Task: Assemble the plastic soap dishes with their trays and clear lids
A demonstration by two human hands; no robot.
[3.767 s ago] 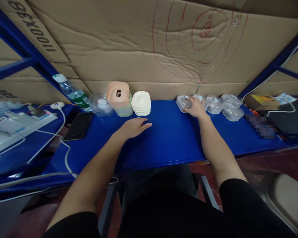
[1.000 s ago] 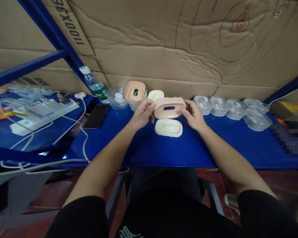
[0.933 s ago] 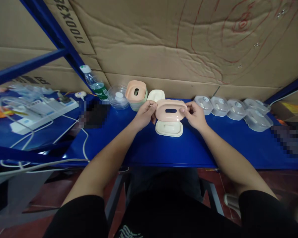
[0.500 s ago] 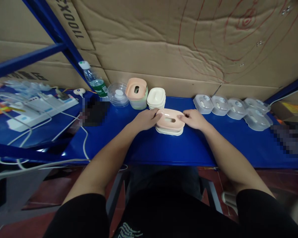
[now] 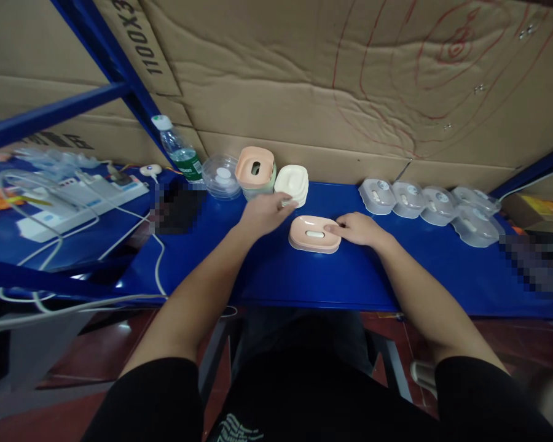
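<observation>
A pink lid (image 5: 306,227) lies flat on the blue table, a white oval piece showing through the slot at its middle. My right hand (image 5: 360,229) grips its right edge between thumb and fingers. Up and to the left, my left hand (image 5: 265,215) is off the lid with thumb and fingers apart, in front of a stack of cream lids (image 5: 292,183); nothing shows in it. Left of that stack, more pink lids (image 5: 254,166) sit on a pale green container, partly hidden by my left hand.
Clear round lids (image 5: 222,177) and a water bottle (image 5: 179,150) stand at the back left. Several clear containers (image 5: 437,205) line the back right. A power strip (image 5: 83,205) with white cables lies at the left, near a blurred dark patch.
The pink lid has come down over the cream piece under it. My left hand has let go and moved left; my right hand remains at the right edge.
</observation>
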